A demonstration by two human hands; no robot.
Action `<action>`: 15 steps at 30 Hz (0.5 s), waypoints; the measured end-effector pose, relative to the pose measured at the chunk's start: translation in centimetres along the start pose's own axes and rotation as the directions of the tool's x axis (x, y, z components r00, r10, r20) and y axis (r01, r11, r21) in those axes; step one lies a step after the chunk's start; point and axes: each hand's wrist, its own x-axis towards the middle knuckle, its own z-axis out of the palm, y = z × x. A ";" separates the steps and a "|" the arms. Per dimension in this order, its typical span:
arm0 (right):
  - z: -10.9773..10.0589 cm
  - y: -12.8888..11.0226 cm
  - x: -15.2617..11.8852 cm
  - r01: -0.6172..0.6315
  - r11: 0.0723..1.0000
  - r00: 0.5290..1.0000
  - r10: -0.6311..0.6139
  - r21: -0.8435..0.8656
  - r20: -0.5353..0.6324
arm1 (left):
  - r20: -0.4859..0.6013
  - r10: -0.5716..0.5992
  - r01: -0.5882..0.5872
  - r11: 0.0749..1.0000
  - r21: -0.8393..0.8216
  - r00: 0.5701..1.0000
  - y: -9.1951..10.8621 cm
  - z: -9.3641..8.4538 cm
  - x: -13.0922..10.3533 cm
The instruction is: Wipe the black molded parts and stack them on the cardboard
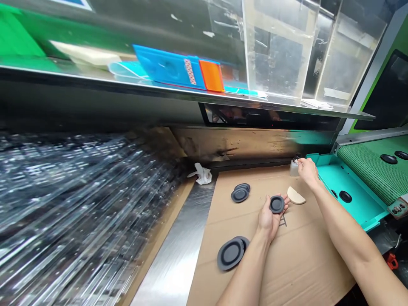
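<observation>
A dark oval rubber-like part (277, 204) lies in my left hand (268, 217), palm up, the fingers under and around it. My right hand (307, 170) reaches to a small whitish bottle (293, 168) with a dark top at the back of the cardboard, its fingertips pinched at the bottle's upper side. What exactly the fingertips hold is too small to tell. Between the hands lies a cream half-round piece (296, 196). Left of my left hand, a few dark oval parts (240, 194) overlap on the cardboard, and larger ones (230, 253) lie nearer, beside my left forearm.
A teal tray (353, 187) with dark parts stands at the right, beside a green conveyor belt (372, 163) carrying more. Clear plastic-wrapped goods (79, 212) fill the left. A crumpled white tissue (202, 174) lies behind the metal strip. A metal shelf (287, 106) hangs above.
</observation>
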 end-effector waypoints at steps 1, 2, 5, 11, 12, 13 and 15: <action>-0.1 -0.2 0.4 -0.010 1.000 1.000 0.010 -0.022 -0.011 | 0.003 -0.001 0.001 1.000 0.002 1.000 0.0 -0.1 0.1; -0.3 -0.3 1.0 -0.015 0.999 1.000 0.014 -0.046 -0.015 | 0.007 -0.002 0.002 1.000 0.006 1.000 0.0 -0.2 0.1; -0.7 -0.3 2.9 0.023 0.990 0.998 -0.014 -0.136 0.068 | 0.019 -0.005 0.005 1.000 0.016 1.000 0.0 -0.2 0.2; -1.5 -0.1 4.4 0.062 0.987 0.987 -0.039 -0.145 0.155 | 0.017 0.004 -0.004 1.000 0.015 1.000 0.2 0.1 -0.1; -1.6 -0.1 3.8 0.052 0.992 0.993 -0.040 -0.116 0.108 | 0.019 0.006 -0.006 1.000 0.009 1.000 0.2 0.1 -0.1; -1.6 -0.1 2.9 0.056 0.996 0.997 -0.052 -0.073 0.054 | 0.022 0.007 -0.007 1.000 0.003 1.000 0.2 0.1 -0.1; -1.3 -0.1 0.1 0.127 0.991 0.992 -0.126 0.038 -0.020 | 0.024 0.004 -0.004 1.000 -0.010 1.000 0.2 0.0 0.1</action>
